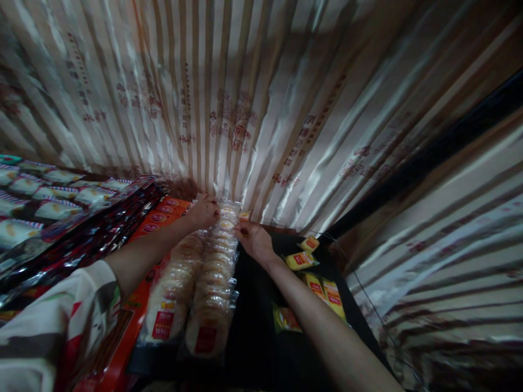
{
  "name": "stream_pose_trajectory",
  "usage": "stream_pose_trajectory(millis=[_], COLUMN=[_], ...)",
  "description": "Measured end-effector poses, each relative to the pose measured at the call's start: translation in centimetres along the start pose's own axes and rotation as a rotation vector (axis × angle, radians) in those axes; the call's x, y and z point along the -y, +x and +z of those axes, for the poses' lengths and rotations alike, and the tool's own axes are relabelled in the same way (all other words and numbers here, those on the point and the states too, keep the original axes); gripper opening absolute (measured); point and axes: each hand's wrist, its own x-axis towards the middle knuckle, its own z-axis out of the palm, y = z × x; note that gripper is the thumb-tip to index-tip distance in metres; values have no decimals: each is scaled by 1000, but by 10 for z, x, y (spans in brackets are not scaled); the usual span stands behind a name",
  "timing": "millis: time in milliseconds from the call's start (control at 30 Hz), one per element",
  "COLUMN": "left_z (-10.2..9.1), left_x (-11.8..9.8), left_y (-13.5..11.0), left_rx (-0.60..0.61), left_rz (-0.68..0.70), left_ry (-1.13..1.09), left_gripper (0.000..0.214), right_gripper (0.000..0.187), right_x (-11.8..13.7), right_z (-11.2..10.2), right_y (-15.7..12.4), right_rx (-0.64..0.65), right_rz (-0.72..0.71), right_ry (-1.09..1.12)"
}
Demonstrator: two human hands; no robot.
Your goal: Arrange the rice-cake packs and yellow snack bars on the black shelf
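Currently both hands are at the far end of the clear-wrapped round snacks, which lie in two rows on the black bench (257,332), running from near its front edge toward the far edge. Left hand (204,211): over the far end, between left row (175,277) and right row (214,277); fingers bent, can't tell if they're gripping film or just resting. Right hand (254,239): at the right side of the right row's far end, fingers curled in; can't tell what, if anything, is pinched. Small yellow-orange pack (244,216) just beyond it.

Yellow packs: one (309,243) near the bench's far right corner, another (301,261) just nearer, a pair (333,296) along the right edge, one (287,318) partly behind the right forearm. Left of the rows: orange packaging (157,219), then dark glossy packs (98,237), then white packs (57,209). Striped curtain (237,60) behind the far edge.
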Motion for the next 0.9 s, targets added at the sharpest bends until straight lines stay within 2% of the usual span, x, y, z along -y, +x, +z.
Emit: stream_pose_trajectory(millis=[133,200,300,533,667,800,900], left_z=[-2,-5,-13,-25,-26,-22,-20], left_x=[-2,-3,-5,-9,-13,-17,-19], left_y=[-2,-3,-7,-21,-21,-17,-16], left_rx=[-10,-2,-19,10,46,41,31], left_rz=[-11,-16,-32,60,38,-21,-45], left_ry=[-14,-22,-34,-64,-80,-82,-81], left_gripper=[18,17,18,21,17,16,15], right_gripper=[4,7,9,11,11,12,17], right_x=[-2,-2,0,-2,-3,-3,-6], right_z=[7,9,10,17,21,16,9], right_y=[8,12,14,15,15,8,-1], right_rx=[46,41,-2,-87,-105,-147,-81], right_rz=[14,1,-5,33,33,60,82], right_ry=[80,113,120,132,180,247,262])
